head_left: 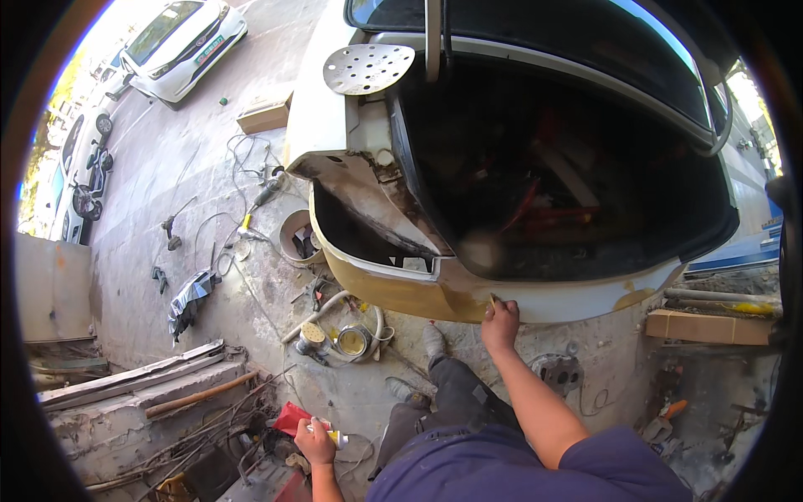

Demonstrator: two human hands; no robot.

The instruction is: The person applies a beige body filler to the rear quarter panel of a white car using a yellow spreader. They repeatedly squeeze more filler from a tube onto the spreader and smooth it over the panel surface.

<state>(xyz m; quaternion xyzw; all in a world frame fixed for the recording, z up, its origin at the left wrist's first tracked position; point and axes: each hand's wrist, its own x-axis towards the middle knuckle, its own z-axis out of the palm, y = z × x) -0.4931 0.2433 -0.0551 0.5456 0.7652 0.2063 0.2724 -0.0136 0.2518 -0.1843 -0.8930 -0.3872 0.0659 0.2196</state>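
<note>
A white car's rear end stands before me with its trunk open. Tan filler [393, 289] covers much of the rear panel's [577, 308] left side. My right hand [500, 325] is closed at the panel's lower edge, by the end of the tan area. Between its fingertips is a small, thin, yellowish piece that I cannot make out. Low at my left side, my left hand [315, 442] is closed around a small white-and-yellow tube [338, 438]. A flat red piece [291, 417] shows beside that hand; whether it is held is unclear.
A perforated round sanding pad [369, 69] lies on the car's left rear corner. An angle grinder [268, 191], cables, a bucket [298, 237] and a respirator mask [352, 340] are on the floor. Boards [138, 381] are stacked at left. A cardboard box [708, 327] is at right.
</note>
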